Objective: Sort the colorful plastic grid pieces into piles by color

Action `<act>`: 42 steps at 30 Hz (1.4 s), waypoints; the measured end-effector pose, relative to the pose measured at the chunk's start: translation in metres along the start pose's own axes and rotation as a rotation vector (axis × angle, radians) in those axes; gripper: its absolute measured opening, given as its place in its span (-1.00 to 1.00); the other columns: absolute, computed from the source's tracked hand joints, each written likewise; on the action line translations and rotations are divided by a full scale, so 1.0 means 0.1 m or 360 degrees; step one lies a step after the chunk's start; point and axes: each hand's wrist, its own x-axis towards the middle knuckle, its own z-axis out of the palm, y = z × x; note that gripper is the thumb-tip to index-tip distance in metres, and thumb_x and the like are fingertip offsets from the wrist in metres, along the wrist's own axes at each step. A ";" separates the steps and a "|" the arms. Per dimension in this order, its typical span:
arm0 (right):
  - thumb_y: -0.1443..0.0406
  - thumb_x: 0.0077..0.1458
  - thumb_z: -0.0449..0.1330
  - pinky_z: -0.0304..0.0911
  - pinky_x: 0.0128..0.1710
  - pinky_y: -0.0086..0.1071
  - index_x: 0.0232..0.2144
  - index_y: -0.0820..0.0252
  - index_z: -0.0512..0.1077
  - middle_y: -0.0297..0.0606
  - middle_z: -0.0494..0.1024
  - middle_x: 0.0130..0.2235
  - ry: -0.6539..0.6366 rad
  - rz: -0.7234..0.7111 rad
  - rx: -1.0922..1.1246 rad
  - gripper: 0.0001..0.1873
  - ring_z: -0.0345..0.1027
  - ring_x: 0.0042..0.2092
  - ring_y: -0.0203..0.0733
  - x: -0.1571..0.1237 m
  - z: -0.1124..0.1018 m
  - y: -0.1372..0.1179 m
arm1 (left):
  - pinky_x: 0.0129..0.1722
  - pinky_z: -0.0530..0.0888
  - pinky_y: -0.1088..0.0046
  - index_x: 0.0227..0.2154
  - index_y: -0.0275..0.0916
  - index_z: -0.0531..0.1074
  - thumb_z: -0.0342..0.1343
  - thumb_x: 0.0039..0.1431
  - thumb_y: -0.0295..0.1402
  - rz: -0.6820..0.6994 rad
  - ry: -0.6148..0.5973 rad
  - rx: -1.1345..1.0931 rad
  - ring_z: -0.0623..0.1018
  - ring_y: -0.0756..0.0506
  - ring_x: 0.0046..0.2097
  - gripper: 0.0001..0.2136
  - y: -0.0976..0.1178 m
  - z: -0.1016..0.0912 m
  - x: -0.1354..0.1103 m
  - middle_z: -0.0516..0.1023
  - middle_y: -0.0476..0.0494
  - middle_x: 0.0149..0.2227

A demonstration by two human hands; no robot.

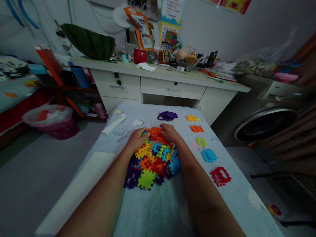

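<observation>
A heap of colourful plastic interlocking tiles [147,163] lies on the cloth-covered table, with purple, green, orange, yellow, blue and red pieces mixed together. My left hand [137,139] rests against the far left side of the heap, its fingers reaching over the tiles. Against the far right side is my right hand [171,134], fingers extended and touching the orange and red pieces. Both hands look open, and some fingertips are hidden among the tiles. Beyond them sits a small purple tile stack [167,115].
Down the table's right side run yellow [192,118], orange [197,128], green [201,142], blue [209,155] and red tiles [220,176]. A white box [114,124] lies at left. Behind stands a white desk [172,88]; a washing machine [259,112] is at right.
</observation>
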 end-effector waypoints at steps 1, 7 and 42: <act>0.42 0.09 0.13 0.14 0.15 -0.26 0.02 0.24 0.42 -0.07 0.50 0.08 -0.0035 -0.0005 -0.0025 -0.60 0.36 0.07 -0.12 0.00 0.01 0.00 | 0.11 0.40 0.23 -0.10 -0.18 0.54 0.05 0.09 -0.14 -0.0001 0.0002 0.0004 0.53 -0.21 0.02 -0.62 -0.01 0.00 0.00 0.60 -0.15 -0.06; 0.45 0.02 0.15 0.23 -0.01 -0.34 -0.17 0.23 0.53 -0.15 0.59 -0.12 0.0005 -0.0062 -0.0030 -0.70 0.41 -0.09 -0.16 0.01 0.00 0.02 | 0.10 0.40 0.24 -0.11 -0.16 0.55 0.05 0.08 -0.16 0.0028 -0.0025 -0.0013 0.54 -0.20 0.00 -0.64 -0.02 0.00 0.01 0.61 -0.12 -0.08; 0.32 -0.02 0.22 0.20 -0.03 0.01 -0.17 0.08 0.55 0.00 0.47 0.00 0.0939 0.1484 -0.0144 -0.70 0.29 0.05 0.19 -0.54 -0.65 1.30 | 0.09 0.39 0.28 -0.14 -0.20 0.54 0.03 0.07 -0.11 0.0003 -0.0057 0.0021 0.54 -0.19 -0.02 -0.61 0.01 -0.03 0.00 0.61 -0.13 -0.09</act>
